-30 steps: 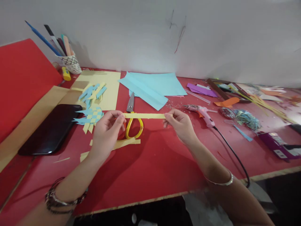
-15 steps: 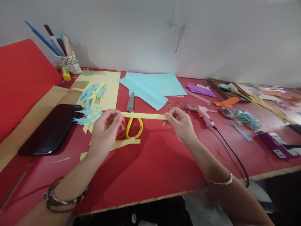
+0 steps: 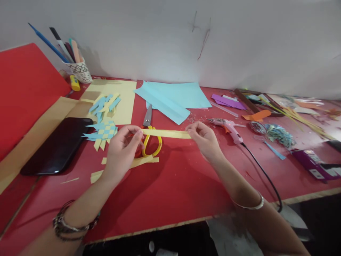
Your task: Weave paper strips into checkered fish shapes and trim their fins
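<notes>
Yellow strip (image 3: 167, 133) was held up

The left hand (image 3: 120, 148) pinched one end with its fingers. The right hand (image 3: 204, 139) pinched the other. The strip was over the red table (image 3: 183, 185), hiding a bit of the scissors (image 3: 147, 118).

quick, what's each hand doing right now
Left hand: closed, pinching one end of the yellow paper strip.
Right hand: closed, pinching the strip's other end.

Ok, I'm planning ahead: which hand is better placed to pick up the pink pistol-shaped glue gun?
Probably the right hand: it is nearer the glue gun than the left hand is. Both hold the narrow yellow paper strip, so neither is free.
</notes>
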The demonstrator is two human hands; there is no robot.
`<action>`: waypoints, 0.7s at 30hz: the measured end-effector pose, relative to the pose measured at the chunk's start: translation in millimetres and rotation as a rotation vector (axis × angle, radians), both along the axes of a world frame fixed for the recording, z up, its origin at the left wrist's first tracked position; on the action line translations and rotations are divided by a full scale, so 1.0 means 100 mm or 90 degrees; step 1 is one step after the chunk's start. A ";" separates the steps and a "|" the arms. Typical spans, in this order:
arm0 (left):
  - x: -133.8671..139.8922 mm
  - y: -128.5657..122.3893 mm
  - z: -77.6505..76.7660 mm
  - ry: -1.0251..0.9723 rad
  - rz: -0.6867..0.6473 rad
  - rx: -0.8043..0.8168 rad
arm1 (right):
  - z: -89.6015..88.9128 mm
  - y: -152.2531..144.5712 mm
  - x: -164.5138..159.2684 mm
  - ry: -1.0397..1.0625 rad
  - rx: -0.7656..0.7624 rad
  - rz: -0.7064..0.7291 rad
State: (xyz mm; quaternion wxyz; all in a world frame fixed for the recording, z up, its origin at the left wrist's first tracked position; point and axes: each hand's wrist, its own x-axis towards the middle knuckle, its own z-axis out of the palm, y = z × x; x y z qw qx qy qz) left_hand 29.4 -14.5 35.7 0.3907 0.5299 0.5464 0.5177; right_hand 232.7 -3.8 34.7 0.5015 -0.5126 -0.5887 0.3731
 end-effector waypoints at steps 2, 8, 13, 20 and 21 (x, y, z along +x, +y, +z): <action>0.01 -0.02 0.00 0.030 -0.029 0.020 | 0.01 -0.02 -0.02 -0.125 0.060 0.017; 0.05 -0.08 -0.04 0.052 -0.173 0.006 | 0.05 -0.14 -0.14 -0.330 0.195 0.139; 0.06 -0.08 -0.08 -0.019 -0.184 -0.034 | 0.03 -0.16 -0.17 -0.355 0.175 0.171; 0.11 -0.11 -0.03 -0.075 -0.220 -0.076 | 0.00 -0.20 -0.25 -0.298 0.130 0.206; 0.11 -0.11 -0.03 -0.072 -0.221 -0.073 | 0.00 -0.21 -0.27 -0.294 0.123 0.208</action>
